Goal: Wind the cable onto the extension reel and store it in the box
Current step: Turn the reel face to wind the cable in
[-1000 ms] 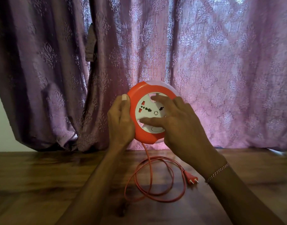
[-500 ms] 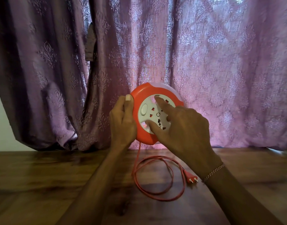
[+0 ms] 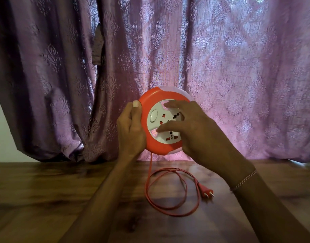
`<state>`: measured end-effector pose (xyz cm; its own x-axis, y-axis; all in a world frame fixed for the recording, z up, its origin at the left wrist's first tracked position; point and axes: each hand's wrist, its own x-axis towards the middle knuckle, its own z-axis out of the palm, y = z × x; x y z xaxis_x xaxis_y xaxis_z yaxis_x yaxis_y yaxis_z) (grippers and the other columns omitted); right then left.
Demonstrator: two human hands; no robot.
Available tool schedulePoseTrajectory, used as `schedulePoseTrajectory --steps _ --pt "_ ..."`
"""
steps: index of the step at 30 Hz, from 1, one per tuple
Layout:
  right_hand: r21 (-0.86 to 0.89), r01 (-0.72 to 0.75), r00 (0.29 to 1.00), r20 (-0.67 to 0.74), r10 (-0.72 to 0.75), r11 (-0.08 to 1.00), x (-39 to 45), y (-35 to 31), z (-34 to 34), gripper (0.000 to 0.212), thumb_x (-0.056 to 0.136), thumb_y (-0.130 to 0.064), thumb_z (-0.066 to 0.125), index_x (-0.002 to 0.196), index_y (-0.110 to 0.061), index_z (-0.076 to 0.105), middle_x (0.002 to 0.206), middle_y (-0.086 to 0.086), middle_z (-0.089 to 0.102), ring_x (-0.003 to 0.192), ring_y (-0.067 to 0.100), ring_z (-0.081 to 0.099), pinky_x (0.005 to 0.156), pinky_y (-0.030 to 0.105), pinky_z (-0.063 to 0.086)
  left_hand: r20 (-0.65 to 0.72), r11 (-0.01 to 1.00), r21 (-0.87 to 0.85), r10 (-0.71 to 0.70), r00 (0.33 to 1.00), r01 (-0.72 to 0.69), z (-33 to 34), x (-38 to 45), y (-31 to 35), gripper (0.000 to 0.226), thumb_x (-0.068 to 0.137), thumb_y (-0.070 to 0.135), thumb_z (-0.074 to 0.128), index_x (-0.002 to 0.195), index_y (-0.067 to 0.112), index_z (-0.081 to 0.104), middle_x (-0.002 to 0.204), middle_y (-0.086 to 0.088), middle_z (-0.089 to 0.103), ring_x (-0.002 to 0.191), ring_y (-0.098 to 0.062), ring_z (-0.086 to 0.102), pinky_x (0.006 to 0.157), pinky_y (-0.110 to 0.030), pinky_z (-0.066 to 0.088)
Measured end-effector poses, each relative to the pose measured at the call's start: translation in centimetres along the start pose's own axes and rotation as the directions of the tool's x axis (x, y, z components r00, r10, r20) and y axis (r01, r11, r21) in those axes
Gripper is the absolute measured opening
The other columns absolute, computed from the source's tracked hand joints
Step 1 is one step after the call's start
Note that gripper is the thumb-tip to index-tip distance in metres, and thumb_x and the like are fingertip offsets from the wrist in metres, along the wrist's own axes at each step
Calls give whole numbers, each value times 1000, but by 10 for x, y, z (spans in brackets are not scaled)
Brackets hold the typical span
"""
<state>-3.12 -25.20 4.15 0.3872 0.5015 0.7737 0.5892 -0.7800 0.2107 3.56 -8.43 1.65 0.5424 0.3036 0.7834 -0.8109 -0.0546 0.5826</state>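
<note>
A round orange extension reel [image 3: 157,144] with a white socket face is held upright above the table, in front of the curtain. My left hand [image 3: 130,130] grips its left rim, thumb on the front edge. My right hand [image 3: 191,130] lies over the white face, with fingertips and thumb set in its recesses. From the bottom of the reel an orange cable [image 3: 171,204] hangs down and lies in a loose loop on the table. Its two-pin plug [image 3: 206,190] rests at the loop's right side. No box is in view.
A dark wooden table [image 3: 45,199] fills the lower half of the view. A purple patterned curtain [image 3: 238,76] hangs right behind the reel. A strip of pale wall shows at the far left.
The white face has turned under my right hand; its round button went from the bottom to the left. The cable loop on the table has shrunk. The reel has shifted slightly.
</note>
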Motion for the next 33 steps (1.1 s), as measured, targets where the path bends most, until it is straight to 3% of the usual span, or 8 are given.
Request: schedulePoseTrajectory --steps 3,6,9,13,19,24,29,33 --pt "-94 8 997 76 0 996 1 -6 -1 59 64 5 76 108 -33 76 140 11 54 119 38 54 90 45 50 8 1000 11 24 1000 -24 -1 0 1 41 103 44 42 76 14 52 70 13 59 67 -8 52 61 -36 47" --pt "-182 -15 998 60 26 983 1 -7 0 56 66 -5 79 109 -40 75 129 9 60 109 35 57 81 41 50 21 998 37 52 998 -53 -1 -1 0 53 99 52 42 82 3 54 74 -5 59 70 -18 54 65 -50 49" --pt "-203 -64 998 7 67 977 0 -7 4 58 69 -9 74 114 -46 71 122 9 60 106 33 57 75 41 51 19 998 37 58 998 -59 0 -2 -1 54 99 53 43 84 3 56 71 -3 60 68 -14 55 63 -48 50" --pt "-210 -137 990 -59 128 968 -2 -12 8 55 76 -24 47 121 -50 65 115 9 58 105 31 59 73 38 51 15 999 17 43 999 -43 -1 -1 -2 52 100 53 43 81 6 54 69 6 59 65 -13 54 60 -44 50" --pt "-154 -296 943 -203 262 943 -4 -18 16 59 77 -53 64 135 -46 54 93 5 63 83 28 64 61 33 51 -7 998 47 38 999 -38 -1 -1 4 43 101 51 43 75 17 51 67 5 52 62 -14 47 58 -44 44" --pt "-118 -391 900 -257 353 913 -1 -21 20 66 78 -77 48 134 -42 57 82 -2 73 76 26 68 60 32 52 -24 997 62 39 999 -37 -2 -1 4 45 105 41 43 83 3 56 78 -22 63 73 -42 61 66 -58 53" --pt "-152 -329 913 -303 273 932 -1 -13 18 61 82 -73 54 127 -34 66 85 0 70 82 24 57 64 31 45 -38 998 60 32 999 -30 -1 -1 6 45 104 40 42 83 2 54 78 -23 63 70 -38 61 66 -58 53" --pt "-87 -206 910 -384 158 975 -1 -7 17 33 86 -47 70 106 -21 76 90 1 66 86 23 52 66 38 46 -31 998 59 16 999 -14 -1 -3 5 50 104 42 41 88 -3 56 83 -24 66 74 -36 66 67 -56 55"
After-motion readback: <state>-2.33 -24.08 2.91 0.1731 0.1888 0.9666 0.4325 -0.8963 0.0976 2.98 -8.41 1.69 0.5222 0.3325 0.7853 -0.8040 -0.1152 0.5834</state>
